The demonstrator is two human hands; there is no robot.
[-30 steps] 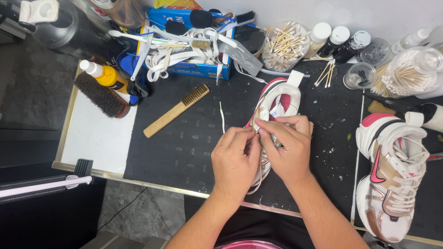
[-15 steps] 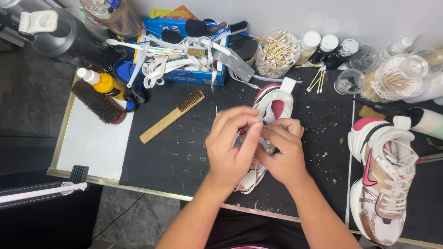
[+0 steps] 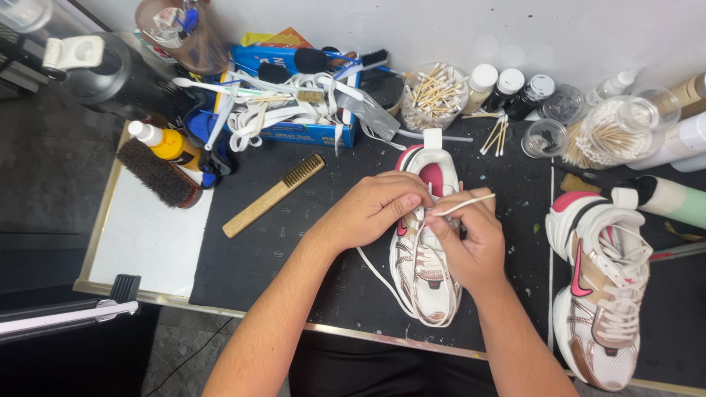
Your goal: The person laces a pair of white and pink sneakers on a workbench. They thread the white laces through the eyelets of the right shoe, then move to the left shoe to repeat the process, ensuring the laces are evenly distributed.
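A white, pink and rose-gold sneaker (image 3: pixel 425 283) lies on the black mat (image 3: pixel 294 250), toe toward me. My left hand (image 3: pixel 375 209) rests over its upper eyelets, fingers curled on the shoe's side and tongue. My right hand (image 3: pixel 471 239) pinches the white shoelace (image 3: pixel 465 204) between thumb and fingers, the lace end sticking out to the right. A loop of lace (image 3: pixel 382 283) trails off the shoe's left side onto the mat.
A matching laced sneaker (image 3: pixel 603 287) lies at the right. Also around: a wooden brush (image 3: pixel 273 195), a dark bristle brush (image 3: pixel 158 173), a yellow bottle (image 3: pixel 165 141), a blue box with white laces and brushes (image 3: pixel 294 110), jars of cotton swabs (image 3: pixel 434 92), small bottles (image 3: pixel 507 88).
My hands have shifted up the shoe toward its tongue. The right hand now pulls the lace end out to the right. The view has drifted slightly.
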